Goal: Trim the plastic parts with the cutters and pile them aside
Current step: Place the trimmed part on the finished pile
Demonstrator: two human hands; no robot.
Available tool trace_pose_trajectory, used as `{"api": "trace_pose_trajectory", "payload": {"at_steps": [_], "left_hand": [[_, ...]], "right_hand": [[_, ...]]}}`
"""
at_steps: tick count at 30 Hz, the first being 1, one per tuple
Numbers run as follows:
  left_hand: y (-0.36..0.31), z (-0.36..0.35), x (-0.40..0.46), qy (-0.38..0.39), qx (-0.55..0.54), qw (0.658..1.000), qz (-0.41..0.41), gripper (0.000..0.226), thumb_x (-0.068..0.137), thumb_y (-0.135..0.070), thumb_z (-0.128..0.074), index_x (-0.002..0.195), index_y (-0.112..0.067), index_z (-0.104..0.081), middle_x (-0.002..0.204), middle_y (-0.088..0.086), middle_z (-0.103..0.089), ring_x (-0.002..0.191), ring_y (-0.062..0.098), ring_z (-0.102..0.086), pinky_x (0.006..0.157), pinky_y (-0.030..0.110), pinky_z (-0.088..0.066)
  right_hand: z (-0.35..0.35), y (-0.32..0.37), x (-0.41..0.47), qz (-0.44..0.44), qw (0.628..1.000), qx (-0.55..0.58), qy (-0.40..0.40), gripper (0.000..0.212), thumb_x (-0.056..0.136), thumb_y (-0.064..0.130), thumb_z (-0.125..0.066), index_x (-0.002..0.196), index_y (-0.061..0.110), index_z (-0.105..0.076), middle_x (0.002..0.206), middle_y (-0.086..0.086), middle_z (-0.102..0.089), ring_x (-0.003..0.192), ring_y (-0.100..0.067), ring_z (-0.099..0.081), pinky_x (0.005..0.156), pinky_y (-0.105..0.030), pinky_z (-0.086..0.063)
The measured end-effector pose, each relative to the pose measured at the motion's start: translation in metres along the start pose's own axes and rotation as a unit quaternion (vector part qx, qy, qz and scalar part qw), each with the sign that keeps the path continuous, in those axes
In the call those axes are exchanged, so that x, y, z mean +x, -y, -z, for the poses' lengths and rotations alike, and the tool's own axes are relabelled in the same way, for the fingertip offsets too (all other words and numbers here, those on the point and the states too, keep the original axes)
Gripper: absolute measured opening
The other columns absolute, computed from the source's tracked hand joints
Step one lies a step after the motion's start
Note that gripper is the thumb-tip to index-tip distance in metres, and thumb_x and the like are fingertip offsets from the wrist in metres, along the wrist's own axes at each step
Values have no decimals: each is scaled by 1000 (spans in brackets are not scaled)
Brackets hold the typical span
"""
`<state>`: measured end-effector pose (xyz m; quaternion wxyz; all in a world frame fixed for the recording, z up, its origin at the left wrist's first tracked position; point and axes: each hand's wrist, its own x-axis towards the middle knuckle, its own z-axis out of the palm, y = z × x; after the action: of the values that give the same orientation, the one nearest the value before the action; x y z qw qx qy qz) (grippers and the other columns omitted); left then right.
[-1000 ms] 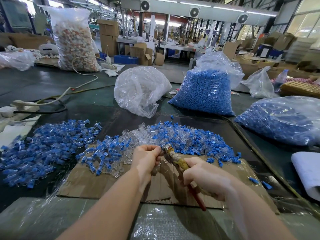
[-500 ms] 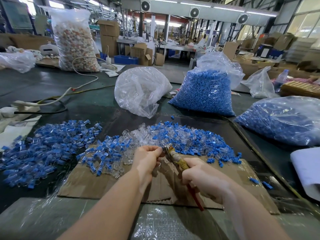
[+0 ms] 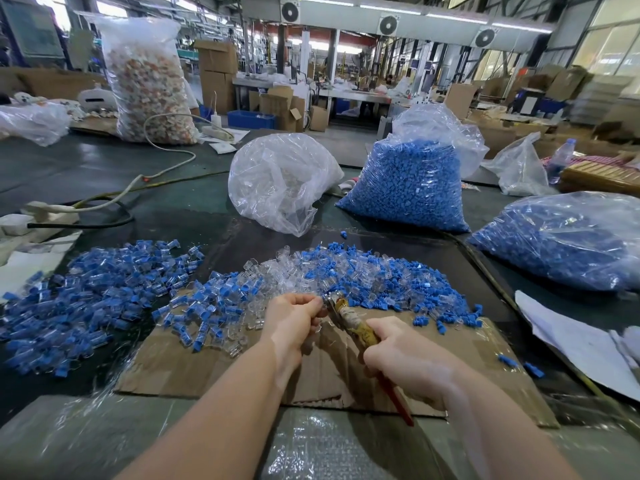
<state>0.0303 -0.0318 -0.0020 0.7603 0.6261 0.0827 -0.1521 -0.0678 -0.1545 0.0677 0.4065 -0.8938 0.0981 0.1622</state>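
Observation:
My right hand point(image 3: 405, 365) grips the cutters point(image 3: 353, 322) by their yellow and red handles, jaws pointing up and left. My left hand point(image 3: 294, 317) pinches a small clear plastic part against the jaws; the part is mostly hidden by my fingers. Just beyond my hands a heap of clear and blue plastic parts point(image 3: 346, 275) lies across the far edge of a cardboard sheet point(image 3: 194, 362). A separate pile of blue and clear parts point(image 3: 86, 299) spreads out on the dark table to the left.
Behind the heap stand a clear bag point(image 3: 280, 181) and a bag of blue pieces point(image 3: 412, 185); another blue-filled bag point(image 3: 568, 237) lies at right. White paper sheets point(image 3: 581, 344) sit at the right edge. Cables point(image 3: 104, 202) and a tall sack point(image 3: 145, 81) are at back left.
Both hands stay together over the cardboard, shifting only slightly. The cutters remain at the part held by my left hand.

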Motion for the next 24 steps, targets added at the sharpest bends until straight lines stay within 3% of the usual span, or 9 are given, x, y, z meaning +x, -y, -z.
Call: {"api": "trace_pose_trajectory", "payload": {"at_steps": [4, 8, 11, 14, 16, 17, 19, 21, 24], "left_hand": [[0, 0, -2, 6, -4, 1000, 1, 6, 89, -6, -58, 86, -3, -62, 62, 6, -60, 41, 8, -48, 41, 21, -42], [1, -1, -2, 1, -7, 1000, -1, 7, 90, -7, -58, 86, -4, -62, 62, 7, -59, 41, 8, -49, 41, 21, -42], [0, -1, -1, -11, -1, 1000, -4, 7, 90, -10, -59, 85, -5, -62, 57, 4, -56, 43, 10, -45, 46, 25, -35], [-4, 2, -4, -17, 4, 999, -34, 7, 90, -9, -58, 84, -6, -61, 62, 5, -59, 44, 10, -48, 42, 24, -35], [-10, 10, -6, -54, 77, 990, -104, 6, 90, -11, -59, 84, -10, -60, 73, 5, -63, 53, 11, -52, 45, 18, -40], [-14, 17, -6, -93, 154, 971, -155, 5, 89, -13, -59, 85, -12, -60, 75, 2, -62, 58, 9, -54, 47, 13, -40], [-23, 35, -6, -182, 300, 903, -249, 4, 90, -17, -59, 88, -16, -63, 76, -6, -61, 64, 7, -54, 48, 11, -38], [-30, 53, -2, -242, 395, 838, -289, 10, 92, -20, -57, 95, -20, -66, 87, -4, -63, 76, 14, -56, 57, 19, -38], [-32, 74, 8, -263, 476, 785, -296, 20, 94, -20, -54, 105, -20, -69, 99, 4, -63, 92, 23, -52, 68, 33, -40]], "right_hand": [[0, 0, 1, 17, 1000, -6, -11, 26, 84, 0, -44, 67, 18, -52, 69, 2, -54, 54, -7, -48, 40, -12, -35], [-4, -4, 4, 18, 1000, 1, -22, 23, 83, -1, -47, 72, 17, -55, 69, 1, -54, 55, -9, -47, 41, -13, -34], [-4, -5, 4, 12, 998, 43, -34, 19, 78, 0, -53, 84, 16, -62, 76, -5, -63, 63, -16, -58, 55, -21, -47], [-3, -7, 3, -15, 985, 170, -32, 35, 73, -4, -58, 100, 19, -63, 94, -20, -68, 81, -32, -68, 78, -44, -56], [-2, -11, 7, -20, 977, 204, -61, 42, 75, -6, -57, 110, 17, -59, 101, -23, -65, 71, -24, -67, 63, -37, -58], [-2, -15, 11, -15, 982, 167, -93, 46, 77, -5, -56, 118, 14, -56, 106, -20, -61, 68, -17, -62, 52, -27, -52], [1, -23, 20, -7, 985, 70, -160, 60, 78, 0, -57, 136, 13, -45, 121, -13, -53, 80, -14, -55, 53, -19, -43], [5, -34, 26, -12, 980, -20, -198, 67, 80, 7, -59, 143, 16, -36, 133, -8, -46, 103, -16, -51, 76, -27, -48], [6, -44, 31, -18, 967, -118, -226, 65, 84, 17, -61, 143, 18, -35, 133, -7, -44, 122, -21, -42, 101, -36, -39]]}}
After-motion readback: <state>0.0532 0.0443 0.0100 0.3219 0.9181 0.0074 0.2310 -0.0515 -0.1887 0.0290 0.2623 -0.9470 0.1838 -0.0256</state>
